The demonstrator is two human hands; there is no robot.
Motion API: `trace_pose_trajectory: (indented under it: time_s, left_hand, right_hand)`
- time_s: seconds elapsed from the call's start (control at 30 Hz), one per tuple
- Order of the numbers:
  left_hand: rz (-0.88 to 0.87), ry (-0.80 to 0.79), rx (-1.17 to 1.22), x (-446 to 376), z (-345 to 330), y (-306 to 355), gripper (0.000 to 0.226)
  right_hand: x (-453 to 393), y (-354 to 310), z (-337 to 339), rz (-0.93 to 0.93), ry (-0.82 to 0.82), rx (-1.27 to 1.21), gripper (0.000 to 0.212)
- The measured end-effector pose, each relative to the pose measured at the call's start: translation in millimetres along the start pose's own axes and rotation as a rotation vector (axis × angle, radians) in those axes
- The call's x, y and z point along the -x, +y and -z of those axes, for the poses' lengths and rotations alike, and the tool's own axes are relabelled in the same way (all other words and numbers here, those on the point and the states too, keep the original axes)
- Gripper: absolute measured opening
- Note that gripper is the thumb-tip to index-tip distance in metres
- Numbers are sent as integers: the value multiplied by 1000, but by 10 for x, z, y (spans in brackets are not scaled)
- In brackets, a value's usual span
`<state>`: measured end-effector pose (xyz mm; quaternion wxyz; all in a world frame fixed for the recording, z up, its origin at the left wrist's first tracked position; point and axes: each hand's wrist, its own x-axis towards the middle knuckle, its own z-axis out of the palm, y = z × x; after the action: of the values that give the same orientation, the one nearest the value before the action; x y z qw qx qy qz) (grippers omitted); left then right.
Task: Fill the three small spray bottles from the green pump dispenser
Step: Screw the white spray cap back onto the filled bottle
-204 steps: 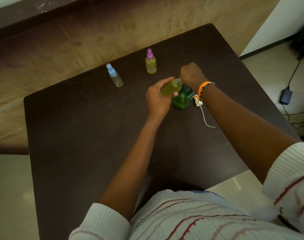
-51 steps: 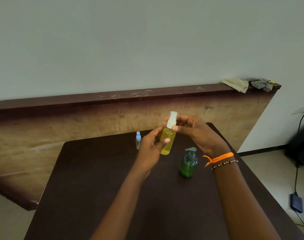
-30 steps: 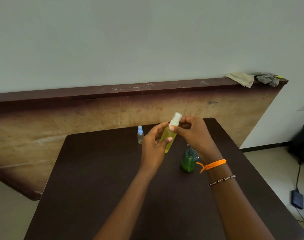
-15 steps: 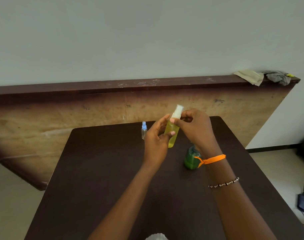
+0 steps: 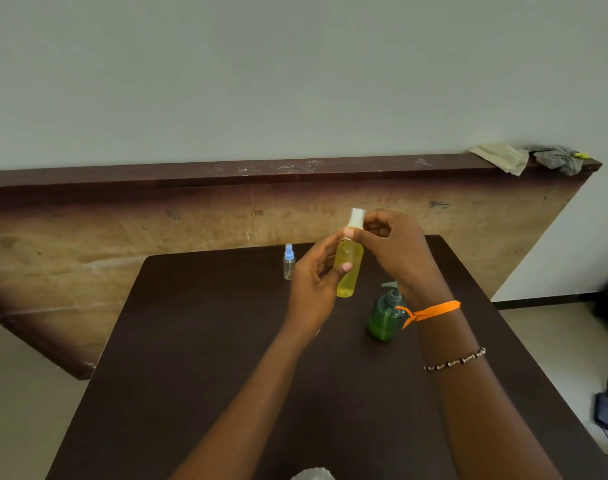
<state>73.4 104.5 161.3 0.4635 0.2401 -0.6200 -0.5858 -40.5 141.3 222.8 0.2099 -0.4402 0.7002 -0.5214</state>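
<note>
Left hand grips yellow-filled spray bottle upright above dark table, right hand pinches its white cap, green pump dispenser on table below right wrist, blue-capped spray bottle stands behind.

yellow-filled spray bottle upright above table, green dispenser seemingly right

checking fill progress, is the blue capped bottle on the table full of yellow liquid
No, the blue-capped bottle standing on the table looks clear and empty.
</note>
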Motion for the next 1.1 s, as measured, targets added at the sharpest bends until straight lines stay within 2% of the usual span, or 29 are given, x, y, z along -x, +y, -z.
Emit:
trace_pose_trajectory:
  time_s: [0.17, 0.33, 0.73, 0.93, 1.1]
  left_hand:
    - [64, -24, 62, -24, 102, -2, 50]
    - [78, -7, 73, -53, 110, 7, 53]
    - [44, 23, 112, -38, 125, 39, 55]
    - [52, 84, 82, 23, 62, 24, 56]
    - [12, 80, 46, 39, 87, 32, 58]
  right_hand:
    - [-97, -59, 116, 19, -181, -109, 24]
    - [-93, -151, 163, 53, -277, -78, 20]
    - [-40, -134, 109, 64, -240, -8, 14]
    - [32, -30, 8, 37, -67, -16, 20]
    - [55, -58, 34, 24, -67, 14, 18]
